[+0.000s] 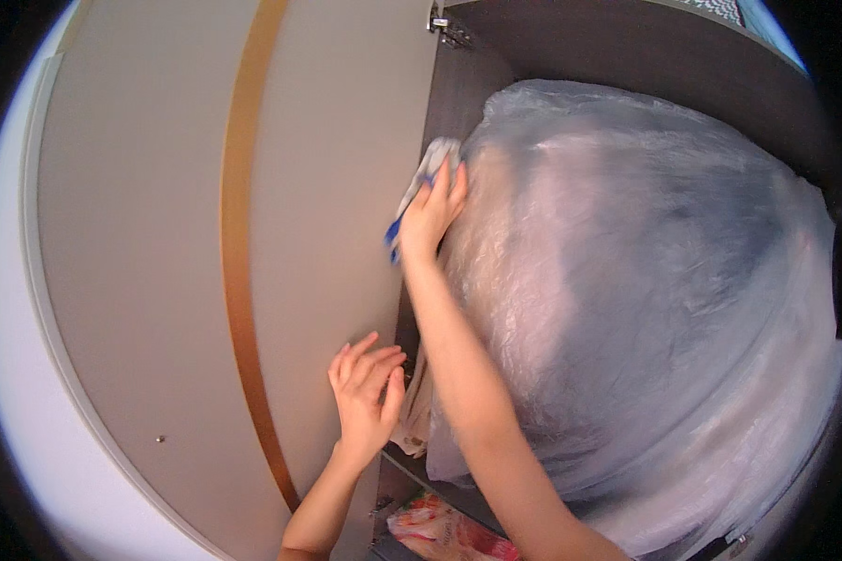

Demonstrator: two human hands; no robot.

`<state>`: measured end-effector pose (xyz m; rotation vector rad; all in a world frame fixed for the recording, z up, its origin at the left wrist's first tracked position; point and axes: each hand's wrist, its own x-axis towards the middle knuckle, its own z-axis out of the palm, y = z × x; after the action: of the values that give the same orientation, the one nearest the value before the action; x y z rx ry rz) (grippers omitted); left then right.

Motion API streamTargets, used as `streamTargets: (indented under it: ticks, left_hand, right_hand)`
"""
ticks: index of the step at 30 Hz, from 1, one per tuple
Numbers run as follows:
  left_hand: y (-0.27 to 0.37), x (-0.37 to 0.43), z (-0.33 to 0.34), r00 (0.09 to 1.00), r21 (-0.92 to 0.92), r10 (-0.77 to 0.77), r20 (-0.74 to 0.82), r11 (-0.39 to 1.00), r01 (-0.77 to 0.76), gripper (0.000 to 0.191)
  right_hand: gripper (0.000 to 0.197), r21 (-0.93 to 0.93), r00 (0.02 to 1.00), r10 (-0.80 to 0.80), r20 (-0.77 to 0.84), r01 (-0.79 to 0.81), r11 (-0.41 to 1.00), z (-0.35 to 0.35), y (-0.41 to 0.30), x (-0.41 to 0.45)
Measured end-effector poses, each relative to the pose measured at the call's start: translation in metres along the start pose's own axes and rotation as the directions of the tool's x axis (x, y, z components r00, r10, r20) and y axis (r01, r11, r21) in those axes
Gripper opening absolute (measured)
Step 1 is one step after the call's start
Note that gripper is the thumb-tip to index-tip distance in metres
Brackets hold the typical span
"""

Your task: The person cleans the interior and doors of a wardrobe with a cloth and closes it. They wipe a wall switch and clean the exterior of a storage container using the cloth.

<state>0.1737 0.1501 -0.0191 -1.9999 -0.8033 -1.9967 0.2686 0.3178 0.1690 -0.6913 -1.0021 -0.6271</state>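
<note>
My right hand (431,210) presses a white and blue cloth (440,153) to the edge where the cabinet door meets the dark side wall. The cloth hangs partly below the palm, its blue end to the left of the wrist. My left hand (366,393), lower down, has its fingers apart and holds nothing; it is at the inner edge of the beige door (330,175). Just right of my right hand, a large translucent plastic bag (638,280) fills the dark cabinet compartment. Its contents look like soft bedding or clothes, blurred by the plastic.
A metal hinge (438,24) joins door and cabinet at the top. An orange-brown strip (237,231) runs down the door. Below the shelf edge lies a red and white printed package (442,529). A pale cloth item (412,428) is squeezed beside the big bag.
</note>
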Motion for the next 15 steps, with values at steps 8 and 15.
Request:
streamTargets:
  ticks: [8, 15]
  left_hand:
    - [0.031, 0.041, 0.043, 0.993, -0.359, 0.098, 0.072, 0.931, -0.066, 0.038]
    - [0.055, 0.069, 0.044, 0.953, -0.304, 0.249, 0.174, 0.934, -0.189, 0.059]
  right_hand:
    - [0.050, 0.078, 0.993, -0.120, -0.019, 0.121, 0.990, -0.012, -0.050, 0.088]
    - [0.037, -0.605, 0.487, -0.774, 0.406, 0.778, 0.172, -0.032, -0.111, 0.254]
